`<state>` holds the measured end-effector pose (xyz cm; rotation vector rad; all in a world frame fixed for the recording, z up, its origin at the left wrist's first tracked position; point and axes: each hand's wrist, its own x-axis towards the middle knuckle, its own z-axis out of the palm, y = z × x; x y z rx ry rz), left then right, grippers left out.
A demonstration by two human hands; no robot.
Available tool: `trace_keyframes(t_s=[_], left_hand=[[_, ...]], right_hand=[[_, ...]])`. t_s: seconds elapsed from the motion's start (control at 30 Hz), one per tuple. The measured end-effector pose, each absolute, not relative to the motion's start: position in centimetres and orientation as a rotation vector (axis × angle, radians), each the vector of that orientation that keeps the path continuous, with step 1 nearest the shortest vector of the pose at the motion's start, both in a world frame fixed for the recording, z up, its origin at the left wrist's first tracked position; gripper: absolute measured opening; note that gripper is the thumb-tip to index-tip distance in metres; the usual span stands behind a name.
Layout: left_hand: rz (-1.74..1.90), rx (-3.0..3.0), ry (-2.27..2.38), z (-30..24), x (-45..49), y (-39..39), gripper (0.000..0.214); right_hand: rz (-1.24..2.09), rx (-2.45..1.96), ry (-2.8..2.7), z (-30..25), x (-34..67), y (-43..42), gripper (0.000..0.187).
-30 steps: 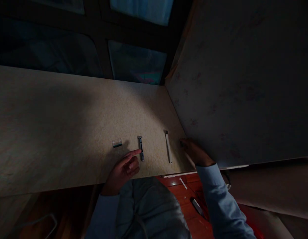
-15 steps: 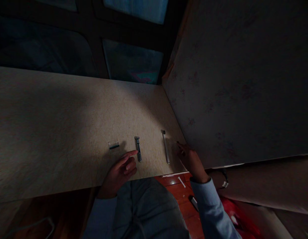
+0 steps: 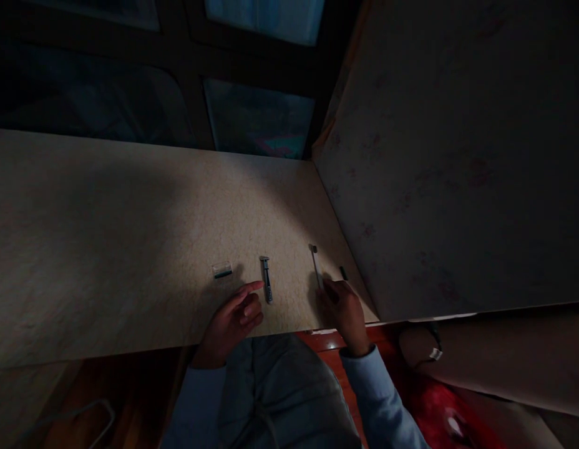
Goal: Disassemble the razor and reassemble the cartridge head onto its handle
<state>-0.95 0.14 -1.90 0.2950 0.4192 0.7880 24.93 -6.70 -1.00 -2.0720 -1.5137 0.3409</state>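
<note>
A slim pale toothbrush [image 3: 316, 265] with a dark head lies on the table, pointing away from me. My right hand [image 3: 343, 312] has its fingers around the lower handle, which they hide. Just beyond that hand is a short dark object [image 3: 344, 272], too small to name. Left of the toothbrush lies a dark razor [image 3: 267, 280] with a T-shaped head. My left hand [image 3: 236, 318] holds nothing; its index finger is stretched towards the razor's handle and the other fingers are loosely curled. Further left sits a small clear case [image 3: 222, 270] with a dark strip along its near side.
The pale table [image 3: 144, 249] runs off to the left and meets a dark window [image 3: 261, 115] at the back. A flower-patterned panel [image 3: 439, 187] stands along the right side. Below the near edge are a reddish floor [image 3: 334, 358] and a red item [image 3: 439, 411].
My right hand has moved left from the short dark object to the toothbrush handle, leaving the dark object uncovered. The left hand keeps its pose. The whole view has shifted slightly.
</note>
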Motion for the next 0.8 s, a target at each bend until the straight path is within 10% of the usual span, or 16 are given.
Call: trace_keyframes(t_s=[0.33, 0.8], left_hand=[[0.813, 0.301, 0.443, -1.5, -0.9, -0.1, 0.027], [1.266, 0.951, 1.237, 0.0, -4.8, 1.2, 0.041]], right_hand=[[0.265, -1.91, -1.41, -2.1, 25.0, -7.4, 0.051], [0.399, -1.419, -1.561, 0.3, 18.6, -8.5, 0.014]])
